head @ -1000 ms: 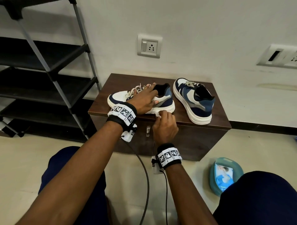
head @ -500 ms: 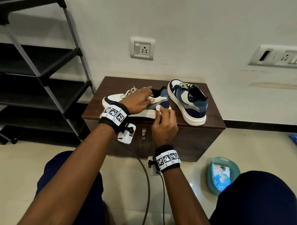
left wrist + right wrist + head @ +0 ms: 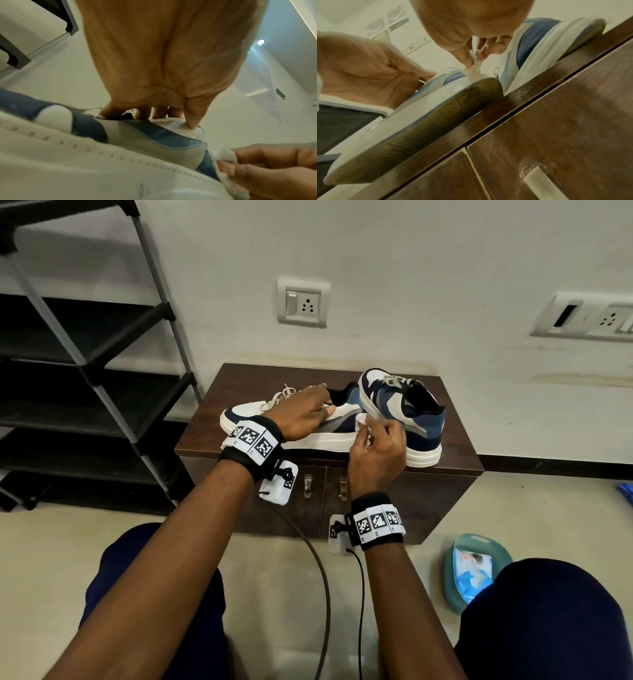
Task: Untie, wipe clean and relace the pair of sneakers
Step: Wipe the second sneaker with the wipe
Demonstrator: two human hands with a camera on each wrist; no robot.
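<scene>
A white, navy and grey sneaker (image 3: 308, 436) lies on the brown cabinet (image 3: 205, 436) with its toe to the left. My left hand (image 3: 301, 412) holds it from above, fingers curled over the lacing (image 3: 161, 112) and thumb on the side panel. The right hand (image 3: 373, 446) pinches a small white wipe (image 3: 361, 421) against the upper near the heel. The wipe (image 3: 224, 155) touches the navy panel there. From the right wrist, the wipe (image 3: 473, 70) sits between thumb and fingers and the sneaker's tread (image 3: 436, 117) shows. The second sneaker (image 3: 404, 412) stands just right, laces tied.
A black shoe rack (image 3: 85, 371) stands to the left. A teal tub with a blue wipes pack (image 3: 472, 570) sits on the floor at the right, by my knee. The cabinet doors carry metal handles (image 3: 307, 486). Cables hang from both wristbands.
My right hand has carried the wipe from the midsole's front edge up and to the right, onto the upper near the heel. The left hand kept its hold on the sneaker.
</scene>
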